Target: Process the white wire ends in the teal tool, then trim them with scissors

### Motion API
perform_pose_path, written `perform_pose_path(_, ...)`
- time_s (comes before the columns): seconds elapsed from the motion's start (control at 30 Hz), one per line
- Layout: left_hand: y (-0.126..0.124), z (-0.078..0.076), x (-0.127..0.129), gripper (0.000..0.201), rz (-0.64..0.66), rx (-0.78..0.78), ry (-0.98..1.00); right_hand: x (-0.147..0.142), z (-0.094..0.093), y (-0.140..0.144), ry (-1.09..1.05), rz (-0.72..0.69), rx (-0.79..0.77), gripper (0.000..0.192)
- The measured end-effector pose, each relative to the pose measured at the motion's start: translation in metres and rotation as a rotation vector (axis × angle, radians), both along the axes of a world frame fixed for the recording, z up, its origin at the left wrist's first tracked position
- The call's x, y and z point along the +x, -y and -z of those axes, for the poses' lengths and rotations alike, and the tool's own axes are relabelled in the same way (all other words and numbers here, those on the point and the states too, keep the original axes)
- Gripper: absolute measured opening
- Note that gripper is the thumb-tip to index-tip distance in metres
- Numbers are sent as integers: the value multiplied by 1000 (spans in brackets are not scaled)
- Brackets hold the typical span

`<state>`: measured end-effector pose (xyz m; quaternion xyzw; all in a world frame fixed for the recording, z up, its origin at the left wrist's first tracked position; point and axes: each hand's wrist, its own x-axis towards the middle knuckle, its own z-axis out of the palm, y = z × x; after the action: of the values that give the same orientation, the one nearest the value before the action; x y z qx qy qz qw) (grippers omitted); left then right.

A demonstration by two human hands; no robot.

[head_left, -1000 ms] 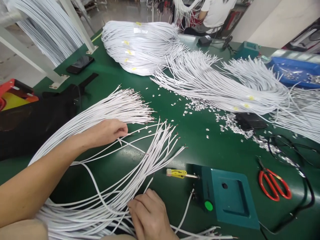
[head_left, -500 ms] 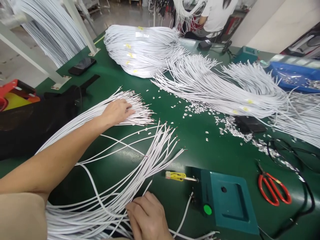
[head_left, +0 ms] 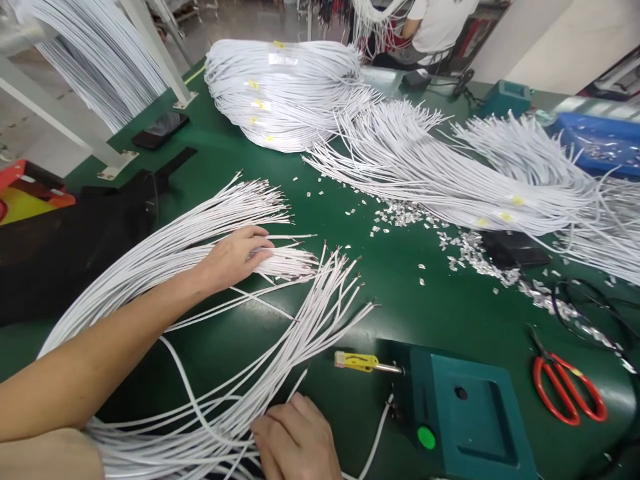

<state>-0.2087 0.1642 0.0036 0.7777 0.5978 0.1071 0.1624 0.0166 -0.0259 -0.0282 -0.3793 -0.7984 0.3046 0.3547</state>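
Meanwhile the left hand (head_left: 235, 257) is lying open, fingers flat across the stripped ends of a fanned bundle of white wires (head_left: 200, 227) on the green bench (head_left: 400, 293), while the right hand (head_left: 295, 440) is curling closed on a nearer sheaf of white wires (head_left: 280, 340); just right of it a teal machine (head_left: 470, 413) is sitting, red scissors (head_left: 567, 390) lying beyond

A green table (head_left: 440, 300) is filling the view; grey floor (head_left: 240, 20), a white frame (head_left: 60, 113) and pale wall (head_left: 540, 33) are lying beyond.
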Motion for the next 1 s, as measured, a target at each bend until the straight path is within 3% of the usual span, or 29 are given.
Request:
perform_pose_path(0.2,0,-5,0,38,-93,-91,79,-2,1,-1,-14,27,16,12)
perform_pose_path(1.0,-6,-12,-21,30,-89,252,-106,1,-2,0,19,-3,-21,13)
